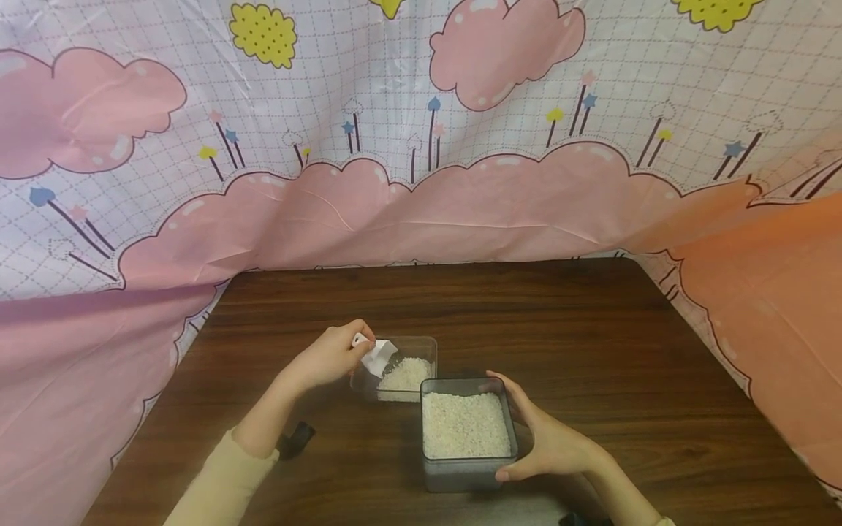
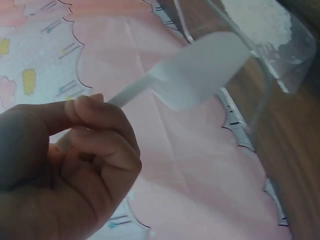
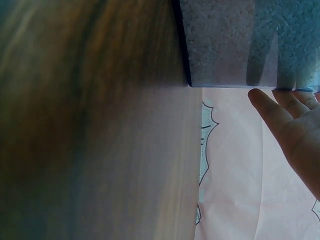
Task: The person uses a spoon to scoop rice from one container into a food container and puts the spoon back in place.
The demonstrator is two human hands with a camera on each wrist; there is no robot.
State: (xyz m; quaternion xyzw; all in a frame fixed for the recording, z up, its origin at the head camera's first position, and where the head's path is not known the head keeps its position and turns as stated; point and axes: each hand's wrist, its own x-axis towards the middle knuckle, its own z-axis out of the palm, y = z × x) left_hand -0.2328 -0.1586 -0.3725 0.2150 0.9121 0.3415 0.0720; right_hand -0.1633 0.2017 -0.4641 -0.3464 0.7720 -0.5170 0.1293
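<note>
In my left hand (image 1: 332, 354) I hold a white scoop (image 2: 202, 70), gripping its handle between thumb and curled fingers. The scoop's blade overlaps the left side of a clear, shallow plastic box (image 1: 430, 352) in the head view. A small heap of rice (image 1: 408, 374) lies in that box, toward its right side. Closer to me stands a deeper, smoky-grey box (image 1: 460, 475), filled with rice (image 1: 467, 425) to near the rim. My right hand (image 1: 559, 444) holds this box from the right, thumb at the near corner and fingers at the far corner.
Both boxes are on a dark wood-grain table (image 1: 592, 329), the grey one overlapping the clear one's near right corner in the head view. A small black object (image 1: 299, 440) shows beside the left wrist. Patterned pink and white cloth (image 1: 460, 212) hangs behind and beside the table.
</note>
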